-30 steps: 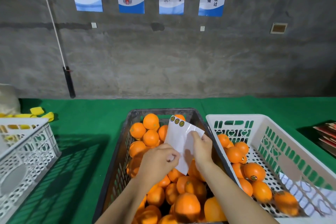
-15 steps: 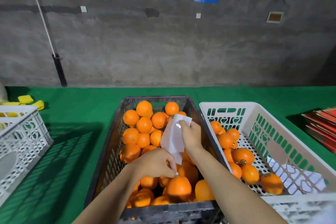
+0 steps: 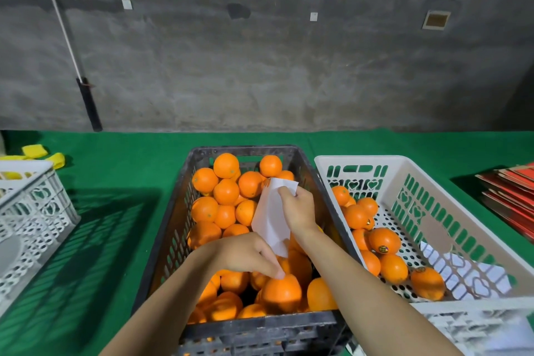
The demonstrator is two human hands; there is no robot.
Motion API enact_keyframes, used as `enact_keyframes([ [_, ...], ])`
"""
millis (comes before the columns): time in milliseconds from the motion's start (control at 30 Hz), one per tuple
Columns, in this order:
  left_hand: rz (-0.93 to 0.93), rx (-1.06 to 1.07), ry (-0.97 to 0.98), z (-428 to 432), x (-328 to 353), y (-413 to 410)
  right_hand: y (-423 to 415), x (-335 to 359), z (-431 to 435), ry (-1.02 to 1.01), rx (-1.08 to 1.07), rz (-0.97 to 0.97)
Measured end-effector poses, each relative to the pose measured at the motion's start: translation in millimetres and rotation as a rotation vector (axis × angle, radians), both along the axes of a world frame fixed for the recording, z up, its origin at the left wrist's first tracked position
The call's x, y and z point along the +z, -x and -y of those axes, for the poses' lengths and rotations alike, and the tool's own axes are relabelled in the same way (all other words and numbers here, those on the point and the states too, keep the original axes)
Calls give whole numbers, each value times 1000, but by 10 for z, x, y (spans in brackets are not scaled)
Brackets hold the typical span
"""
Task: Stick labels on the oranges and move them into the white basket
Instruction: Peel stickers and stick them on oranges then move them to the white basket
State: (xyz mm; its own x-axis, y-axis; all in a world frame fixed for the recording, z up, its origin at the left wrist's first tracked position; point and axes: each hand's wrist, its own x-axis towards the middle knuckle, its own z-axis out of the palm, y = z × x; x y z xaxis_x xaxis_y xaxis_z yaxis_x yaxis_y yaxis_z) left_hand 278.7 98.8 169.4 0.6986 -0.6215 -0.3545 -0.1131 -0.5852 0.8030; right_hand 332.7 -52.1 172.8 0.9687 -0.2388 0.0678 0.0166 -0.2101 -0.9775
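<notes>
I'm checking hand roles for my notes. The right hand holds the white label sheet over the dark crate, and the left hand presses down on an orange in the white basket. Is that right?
Not quite. In the head view, the left hand presses on an orange in the dark crate, not in the white basket. The right hand does hold the label sheet over that crate.

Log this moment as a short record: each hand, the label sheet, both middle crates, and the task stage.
left hand: fingertips pressing on an orange in the dark crate
right hand: grips the white label sheet above the fruit
dark crate: piled with oranges
white basket: holds several oranges, some with visible stickers; white paper at its near end
stage: apparently sticking a label on; orange not yet moved
</notes>
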Motion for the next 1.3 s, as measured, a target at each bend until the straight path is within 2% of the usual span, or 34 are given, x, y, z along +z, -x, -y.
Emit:
enact_keyframes([
  [133, 9, 92, -8, 47, -31, -9, 1, -22, 12, 6, 18, 4],
  [267, -177, 69, -152, 75, -40, 14, 5, -35, 10, 15, 28, 12],
  [433, -431, 30, -216, 70, -64, 34, 17, -41, 0, 9, 52, 25],
  [533, -465, -35, -274, 80, -92, 56, 16, -39, 0, 13, 65, 21],
  [667, -329, -146, -291, 130, -105, 55, 23, -31, 4, 29, 99, 13],
  [767, -251, -89, -200, 85, -28, 11, 20, -20, 15, 37, 142, -2],
  [833, -188, 44, -13, -3, 35, -34, 0, 18, 32, -24, 158, -42],
  [933, -163, 255, 340, -115, 94, -82, -27, 93, 87, -224, 156, -107],
  [1033, -59, 359, 541, -138, 175, -93, 12, 119, 86, -365, 239, -125],
  [1167, 174, 604, 647, -116, 273, -94, 54, 92, 27, -173, 356, -78],
  [1233, 286, 655, 617, -118, 298, -84, 72, 80, 5, -138, 412, -100],
  [1300, 317, 664, 571, -126, 300, -78, 97, 98, -5, -117, 432, -141],
])
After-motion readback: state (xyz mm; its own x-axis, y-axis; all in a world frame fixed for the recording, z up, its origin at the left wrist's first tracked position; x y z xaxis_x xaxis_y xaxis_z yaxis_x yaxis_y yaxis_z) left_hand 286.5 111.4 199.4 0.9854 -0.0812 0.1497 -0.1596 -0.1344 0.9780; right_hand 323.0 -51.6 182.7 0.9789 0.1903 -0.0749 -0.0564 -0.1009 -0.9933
